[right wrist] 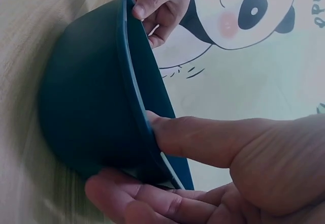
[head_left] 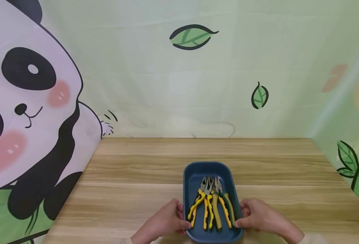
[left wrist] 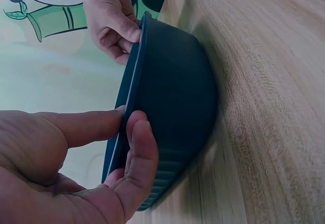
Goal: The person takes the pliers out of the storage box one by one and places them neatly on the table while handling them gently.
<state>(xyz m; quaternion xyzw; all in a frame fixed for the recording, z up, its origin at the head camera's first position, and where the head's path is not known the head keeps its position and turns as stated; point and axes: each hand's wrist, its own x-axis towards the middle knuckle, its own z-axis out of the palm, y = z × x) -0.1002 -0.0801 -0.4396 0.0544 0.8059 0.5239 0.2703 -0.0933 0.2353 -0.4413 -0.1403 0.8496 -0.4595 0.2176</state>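
Observation:
A dark blue plastic tray (head_left: 208,235) with rounded corners sits near the table's front edge. Inside it lie several pliers (head_left: 215,203) side by side, metal jaws away from me, handles yellow-and-black and green-and-yellow. My left hand (head_left: 170,218) pinches the tray's left rim, thumb over the edge and fingers against the outer wall, as the left wrist view shows. On the opposite side my right hand (head_left: 257,217) holds the right rim the same way, thumb inside and fingers outside. The pliers are hidden in both wrist views by the tray wall (right wrist: 86,92).
The wood-grain table (head_left: 130,176) reaches back to a pale green cloth backdrop (head_left: 155,84) printed with leaves. A printed panda (head_left: 30,112) covers the backdrop on the left. More printed cloth (head_left: 350,112) borders the table's right side.

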